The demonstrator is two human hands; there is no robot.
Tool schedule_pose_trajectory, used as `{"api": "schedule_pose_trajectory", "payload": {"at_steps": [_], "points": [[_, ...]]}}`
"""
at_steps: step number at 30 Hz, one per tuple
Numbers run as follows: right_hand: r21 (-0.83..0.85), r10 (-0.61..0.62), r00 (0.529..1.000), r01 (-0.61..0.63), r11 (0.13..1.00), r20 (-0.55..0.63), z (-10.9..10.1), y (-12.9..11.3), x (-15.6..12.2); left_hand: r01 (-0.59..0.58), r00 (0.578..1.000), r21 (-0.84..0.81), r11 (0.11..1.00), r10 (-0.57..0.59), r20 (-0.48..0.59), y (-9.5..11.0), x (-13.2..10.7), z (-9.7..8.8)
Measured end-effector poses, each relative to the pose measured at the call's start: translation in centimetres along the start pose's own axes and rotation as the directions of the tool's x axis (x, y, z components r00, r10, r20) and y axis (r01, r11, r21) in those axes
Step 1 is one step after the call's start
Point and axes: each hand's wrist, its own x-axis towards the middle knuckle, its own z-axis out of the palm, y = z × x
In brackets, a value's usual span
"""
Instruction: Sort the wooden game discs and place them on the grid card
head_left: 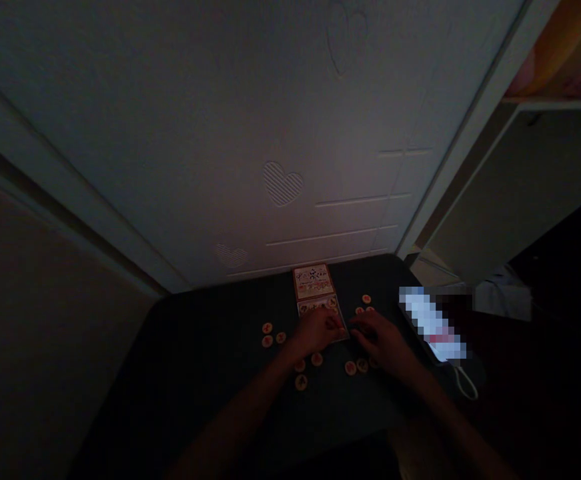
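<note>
An open box [315, 281] lies on the dark table, its printed lid folded back against the wall panel. Round Chinese chess pieces [304, 309] sit along the far side of its tray. My left hand [316, 331] reaches over the tray, fingers curled together at its right side; what they pinch is too dark to make out. Just right of the box is my right hand [377, 341], its fingers bent in toward the thumb, with their contents hidden. Loose pieces lie around both hands: a left group [267, 341], a near piece [301, 382] and a right piece [351, 367].
More discs [367, 299] lie beyond my right hand. A lit phone [433, 327] with a white strap [466, 385] rests at the table's right side. The white panel [210, 173] with embossed hearts rises behind the table [195, 373]. The room is dim.
</note>
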Motion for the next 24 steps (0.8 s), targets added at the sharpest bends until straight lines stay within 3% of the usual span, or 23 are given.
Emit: {"api": "schedule_pose_trajectory", "payload": {"at_steps": [11, 19, 24], "points": [[-0.017, -0.020, 1.000, 0.020, 1.000, -0.022, 0.1, 0.1, -0.2, 0.049, 0.992, 0.246, 0.968, -0.018, -0.126, 0.7, -0.8, -0.4], [-0.079, -0.123, 0.992, 0.126, 0.989, 0.042, 0.9, -0.2, 0.9, 0.029, 0.994, 0.270, 0.962, 0.000, -0.105, 0.3, -1.7, -0.5], [-0.086, -0.026, 0.999, 0.030, 0.996, 0.046, 1.9, 0.2, 2.3, 0.051, 0.990, 0.279, 0.959, -0.012, -0.142, 0.0, -1.9, -1.1]]}}
